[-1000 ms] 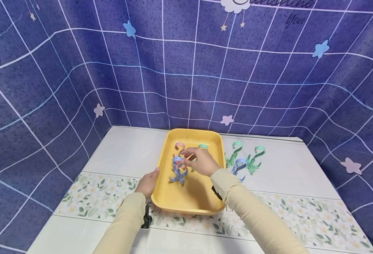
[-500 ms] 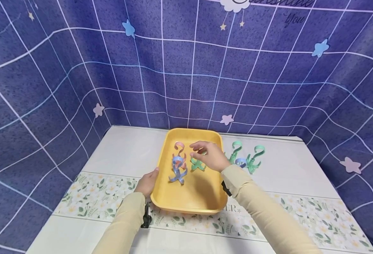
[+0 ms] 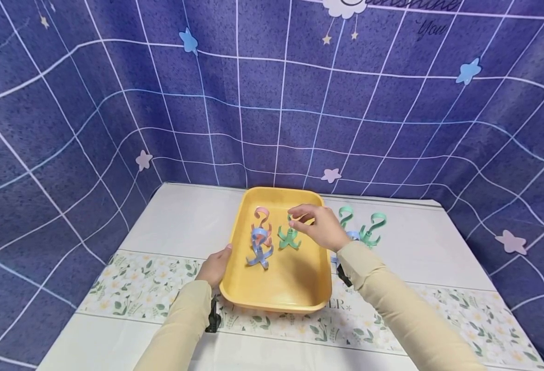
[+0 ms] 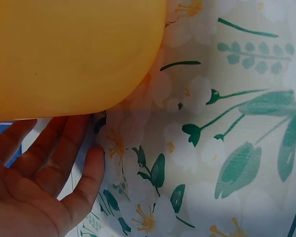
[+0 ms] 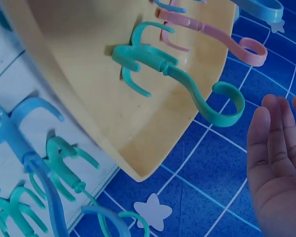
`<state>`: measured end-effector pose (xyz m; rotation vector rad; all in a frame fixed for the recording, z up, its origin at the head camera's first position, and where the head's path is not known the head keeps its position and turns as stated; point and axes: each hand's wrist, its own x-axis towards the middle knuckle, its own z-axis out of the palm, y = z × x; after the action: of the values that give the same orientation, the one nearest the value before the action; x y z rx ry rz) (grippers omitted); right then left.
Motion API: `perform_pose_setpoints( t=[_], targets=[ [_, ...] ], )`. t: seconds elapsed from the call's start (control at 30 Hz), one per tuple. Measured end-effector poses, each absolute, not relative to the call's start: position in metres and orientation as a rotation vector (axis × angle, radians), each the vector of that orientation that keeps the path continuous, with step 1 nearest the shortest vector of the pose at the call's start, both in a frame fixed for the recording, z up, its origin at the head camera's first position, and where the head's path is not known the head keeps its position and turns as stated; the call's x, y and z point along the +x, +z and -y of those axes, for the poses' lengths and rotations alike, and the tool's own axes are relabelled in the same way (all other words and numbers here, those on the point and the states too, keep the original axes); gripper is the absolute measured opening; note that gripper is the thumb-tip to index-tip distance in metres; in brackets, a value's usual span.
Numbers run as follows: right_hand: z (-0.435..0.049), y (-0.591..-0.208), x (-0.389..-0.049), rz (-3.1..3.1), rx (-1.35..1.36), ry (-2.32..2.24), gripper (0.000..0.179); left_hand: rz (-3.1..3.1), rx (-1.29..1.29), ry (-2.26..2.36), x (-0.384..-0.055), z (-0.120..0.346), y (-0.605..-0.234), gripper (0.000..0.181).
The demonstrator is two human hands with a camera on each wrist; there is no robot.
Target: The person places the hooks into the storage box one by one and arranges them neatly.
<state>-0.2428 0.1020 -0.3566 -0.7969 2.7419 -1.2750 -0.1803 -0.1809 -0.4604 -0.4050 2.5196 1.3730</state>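
Observation:
A green hook [image 3: 289, 238] with clawed feet stands upright in the yellow tray [image 3: 276, 296], its curled top partly hidden by my right hand [image 3: 322, 226]. In the right wrist view that hand's fingers are extended beside the green hook's curl, with nothing in the palm. A pink hook [image 3: 261, 214] and a blue hook [image 3: 260, 255] stand close together at the tray's left. My left hand [image 3: 214, 267] rests at the tray's left side, thumb near the rim. The left wrist view shows its loosely extended fingers reaching the tray's outer wall.
To the right of the tray, on the table [image 3: 420, 247], stand a green hook [image 3: 373, 226], another green hook [image 3: 345, 213] and a blue hook [image 3: 353, 235], partly hidden by my right arm. A blue patterned curtain [image 3: 281, 129] rises behind the table.
My right hand has drawn back from the pink and blue hooks and moved right to the green hook in the tray. The left hand stays at the tray's side.

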Motion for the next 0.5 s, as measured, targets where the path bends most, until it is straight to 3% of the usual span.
perform_pose_setpoints(
  t=[0.5],
  targets=[
    [-0.117, -0.338, -0.239, -2.745, -0.782, -1.265, 0.031, -2.521, -0.387, 1.375, -0.179, 0.181, -0.458, 0.073]
  ],
)
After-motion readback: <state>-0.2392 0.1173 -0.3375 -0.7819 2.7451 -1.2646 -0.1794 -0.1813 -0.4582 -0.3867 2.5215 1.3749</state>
